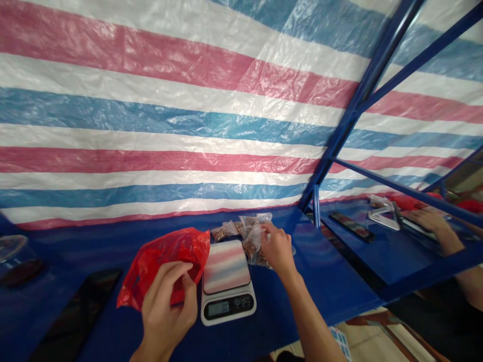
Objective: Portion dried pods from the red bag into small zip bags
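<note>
Pinching the crumpled red plastic bag (169,261) in my left hand (168,306), I have my fingers (181,274) curled shut on its edge, though I can't tell whether anything is inside it. My right hand (277,249) is just beyond the digital kitchen scale (226,284), its fingers (269,236) closed on the top of a clear plastic bag (252,249) packed with chunky brown pieces. That bag is beside the scale, not on it. Behind the scale, more small clear bags (226,231) of the same brown pieces lie in a loose heap, touching one another. The scale's display (219,309) is too small to read. All of this is on the blue table (309,286), with a dark tablet (75,317) to my left. A striped tarpaulin (151,125) hangs behind, crossed by a blue metal frame (362,95). Off to the right is another hand (430,221), and I can't tell whether it's a co-worker's or a reflection.
</note>
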`<act>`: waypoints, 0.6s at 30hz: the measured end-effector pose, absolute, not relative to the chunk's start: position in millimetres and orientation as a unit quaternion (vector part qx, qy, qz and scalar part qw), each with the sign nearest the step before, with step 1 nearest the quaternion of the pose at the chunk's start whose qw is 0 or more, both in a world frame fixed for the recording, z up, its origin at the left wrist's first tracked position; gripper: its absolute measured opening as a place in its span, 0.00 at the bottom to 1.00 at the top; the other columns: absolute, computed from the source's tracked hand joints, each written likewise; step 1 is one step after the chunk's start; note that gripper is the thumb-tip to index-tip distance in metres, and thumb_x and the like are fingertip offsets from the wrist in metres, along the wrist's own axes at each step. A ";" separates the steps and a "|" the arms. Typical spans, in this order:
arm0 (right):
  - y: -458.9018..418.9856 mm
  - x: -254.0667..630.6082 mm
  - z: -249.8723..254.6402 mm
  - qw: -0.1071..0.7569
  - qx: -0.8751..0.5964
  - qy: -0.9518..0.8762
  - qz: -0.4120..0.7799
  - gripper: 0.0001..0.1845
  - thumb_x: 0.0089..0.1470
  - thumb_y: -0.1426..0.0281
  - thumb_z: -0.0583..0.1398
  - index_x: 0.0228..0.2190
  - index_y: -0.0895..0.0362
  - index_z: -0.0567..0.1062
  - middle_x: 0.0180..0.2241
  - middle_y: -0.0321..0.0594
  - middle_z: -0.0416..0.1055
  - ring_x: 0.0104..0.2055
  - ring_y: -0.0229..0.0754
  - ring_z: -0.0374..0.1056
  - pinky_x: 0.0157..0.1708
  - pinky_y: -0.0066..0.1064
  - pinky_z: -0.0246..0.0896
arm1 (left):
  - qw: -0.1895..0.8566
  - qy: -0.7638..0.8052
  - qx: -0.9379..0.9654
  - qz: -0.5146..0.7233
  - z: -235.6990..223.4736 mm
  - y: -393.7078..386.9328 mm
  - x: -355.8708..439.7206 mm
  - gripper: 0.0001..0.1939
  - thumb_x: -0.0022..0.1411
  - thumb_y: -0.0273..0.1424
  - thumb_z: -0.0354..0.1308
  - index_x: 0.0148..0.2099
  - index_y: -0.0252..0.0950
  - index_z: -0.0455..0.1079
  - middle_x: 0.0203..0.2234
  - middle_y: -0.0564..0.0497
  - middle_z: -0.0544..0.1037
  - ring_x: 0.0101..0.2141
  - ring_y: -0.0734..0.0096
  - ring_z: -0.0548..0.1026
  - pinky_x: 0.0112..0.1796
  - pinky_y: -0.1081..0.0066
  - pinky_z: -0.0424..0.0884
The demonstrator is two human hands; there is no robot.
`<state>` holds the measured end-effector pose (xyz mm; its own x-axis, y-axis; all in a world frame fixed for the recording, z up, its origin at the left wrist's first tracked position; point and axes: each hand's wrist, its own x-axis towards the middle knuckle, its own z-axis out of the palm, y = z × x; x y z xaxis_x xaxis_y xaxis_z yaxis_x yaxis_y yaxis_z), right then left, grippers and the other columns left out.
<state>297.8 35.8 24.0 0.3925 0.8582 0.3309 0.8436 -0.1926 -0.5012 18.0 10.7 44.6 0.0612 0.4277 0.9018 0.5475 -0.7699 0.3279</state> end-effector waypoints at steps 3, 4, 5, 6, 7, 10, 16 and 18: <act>32.7 289.0 31.7 0.442 -0.729 -0.510 0.112 0.18 0.59 0.67 0.56 0.47 0.59 0.79 0.35 0.46 0.80 0.37 0.49 0.76 0.42 0.39 0.68 | -0.065 -0.350 -0.729 -0.584 43.7 1.4 28.9 0.13 0.62 0.17 0.56 0.45 0.39 0.71 0.33 0.52 0.75 0.32 0.71 0.76 0.34 0.73 0.73; 27.9 285.7 35.3 0.498 -0.700 -0.487 0.161 0.19 0.58 0.63 0.59 0.47 0.59 0.78 0.35 0.46 0.80 0.35 0.48 0.76 0.38 0.38 0.69 | -0.110 -0.352 -0.729 -0.576 43.1 -1.9 32.2 0.11 0.63 0.19 0.56 0.44 0.39 0.71 0.32 0.52 0.75 0.31 0.71 0.75 0.32 0.73 0.72; 21.8 281.4 39.6 0.548 -0.666 -0.462 0.208 0.22 0.55 0.60 0.62 0.48 0.59 0.78 0.34 0.45 0.80 0.34 0.48 0.76 0.35 0.37 0.70 | -0.155 -0.352 -0.728 -0.567 42.3 -4.9 35.6 0.09 0.64 0.21 0.56 0.43 0.40 0.71 0.31 0.52 0.74 0.29 0.71 0.73 0.31 0.73 0.71; 14.9 275.9 44.3 0.588 -0.631 -0.442 0.249 0.25 0.52 0.57 0.65 0.48 0.58 0.77 0.34 0.44 0.80 0.34 0.48 0.76 0.33 0.36 0.70 | -0.198 -0.352 -0.726 -0.557 41.3 -7.6 38.9 0.07 0.65 0.24 0.57 0.42 0.40 0.71 0.30 0.53 0.74 0.28 0.72 0.72 0.29 0.73 0.69; 7.7 269.0 49.2 0.616 -0.602 -0.426 0.278 0.27 0.50 0.55 0.68 0.48 0.57 0.77 0.34 0.43 0.80 0.34 0.48 0.77 0.33 0.35 0.70 | -0.240 -0.355 -0.720 -0.546 40.1 -9.8 42.2 0.04 0.66 0.26 0.57 0.42 0.40 0.71 0.29 0.53 0.73 0.27 0.72 0.71 0.29 0.73 0.68; -12.3 241.2 61.9 0.657 -0.544 -0.413 0.317 0.24 0.47 0.56 0.71 0.42 0.55 0.77 0.29 0.37 0.78 0.32 0.45 0.76 0.33 0.33 0.70 | -0.358 -0.375 -0.680 -0.518 37.7 -14.2 51.7 0.04 0.68 0.33 0.58 0.42 0.40 0.72 0.25 0.55 0.71 0.26 0.72 0.69 0.28 0.74 0.67; -34.9 191.0 67.4 0.613 -0.519 -0.487 0.343 0.17 0.50 0.61 0.72 0.40 0.54 0.77 0.25 0.31 0.72 0.27 0.38 0.70 0.30 0.28 0.68 | -0.507 -0.347 -0.565 -0.551 45.6 -14.0 61.7 0.10 0.67 0.41 0.61 0.44 0.40 0.71 0.31 0.52 0.76 0.33 0.69 0.75 0.35 0.73 0.69; -36.6 183.5 65.7 0.599 -0.515 -0.505 0.349 0.16 0.51 0.61 0.71 0.39 0.54 0.78 0.27 0.33 0.73 0.28 0.39 0.71 0.29 0.28 0.69 | -0.515 -0.344 -0.557 -0.552 50.0 -11.7 60.1 0.11 0.66 0.42 0.62 0.41 0.39 0.71 0.30 0.53 0.75 0.32 0.70 0.75 0.35 0.73 0.69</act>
